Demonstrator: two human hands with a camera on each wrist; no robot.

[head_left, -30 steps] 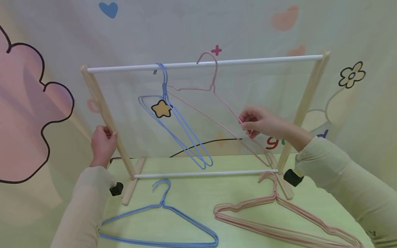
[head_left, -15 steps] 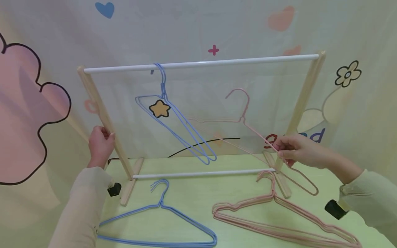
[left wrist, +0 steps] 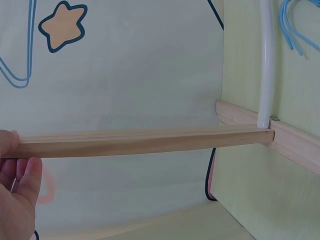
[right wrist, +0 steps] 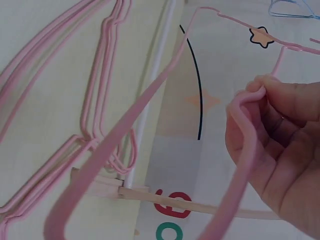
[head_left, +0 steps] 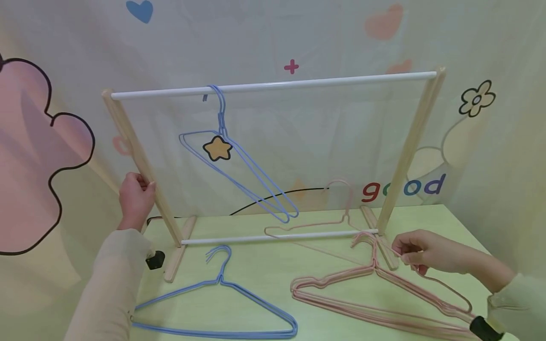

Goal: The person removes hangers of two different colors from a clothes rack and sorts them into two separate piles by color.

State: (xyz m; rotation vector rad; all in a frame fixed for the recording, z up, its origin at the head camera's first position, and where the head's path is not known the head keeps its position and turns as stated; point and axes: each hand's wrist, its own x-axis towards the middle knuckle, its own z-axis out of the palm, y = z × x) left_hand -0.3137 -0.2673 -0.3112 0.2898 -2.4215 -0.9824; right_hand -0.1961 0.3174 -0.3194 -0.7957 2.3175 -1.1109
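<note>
My left hand point(head_left: 136, 199) grips the left wooden post point(left wrist: 140, 142) of a small garment rack, thumb on one side and fingers on the other. Between thumb and fingers, my right hand point(head_left: 435, 253) pinches one shoulder of a pink wire hanger point(right wrist: 245, 145). That hanger is off the rack, low in front of its right side, just above the pile of pink hangers point(head_left: 409, 287) lying on the table. Two blue hangers point(head_left: 221, 109) hang together from the white top rail point(head_left: 320, 85), left of its middle.
A pile of blue hangers point(head_left: 256, 301) lies on the pale green table point(head_left: 256, 265) at front left. Low across the rack runs a white lower bar point(head_left: 239, 239). The rack's wooden feet point(head_left: 175, 265) rest on the table. Behind hangs a printed cloth point(head_left: 341, 142).
The right hand has carried the pink hanger from the top rail down and to the right, toward the pink pile. My left hand keeps holding the post; the blue hangers swing slightly.
</note>
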